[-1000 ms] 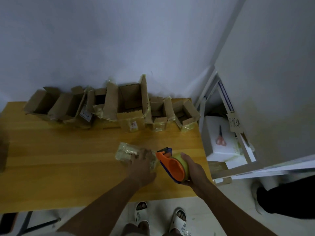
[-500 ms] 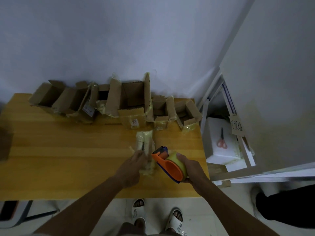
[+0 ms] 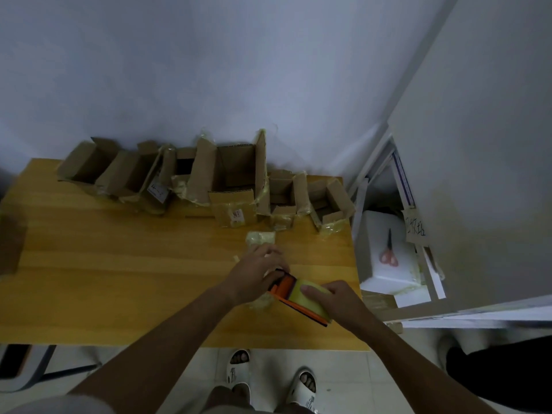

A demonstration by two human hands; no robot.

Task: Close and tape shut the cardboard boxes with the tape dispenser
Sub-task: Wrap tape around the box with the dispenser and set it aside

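Two hands at work, right hand (image 3: pixel 337 300) fingers gripping tape dispenser (image 3: pixel 298 300), left hand (image 3: pixel 257 273) fingers curled on taped box (image 3: pixel 260 238)

The table (image 3: pixel 119 279) is honey-yellow wood with faint lengthwise grain bands. Along the table's far edge the open boxes (image 3: pixel 236 177) are plain brown cardboard, their flaps edged with pale yellowish, glossy tape; two carry small white labels. Near the table's right front corner the tape dispenser (image 3: pixel 288 289) is bright orange with a dark trim, and its tape roll (image 3: pixel 310 300) is pale yellow-green. The small taped box (image 3: pixel 260 238) just beyond it is wrapped in the same yellowish sheen. Right of the table, scissors (image 3: pixel 389 255) with salmon-red handles lie on a white foam box (image 3: pixel 385 273). Below the table's front edge the sandals (image 3: pixel 301 386) are white.
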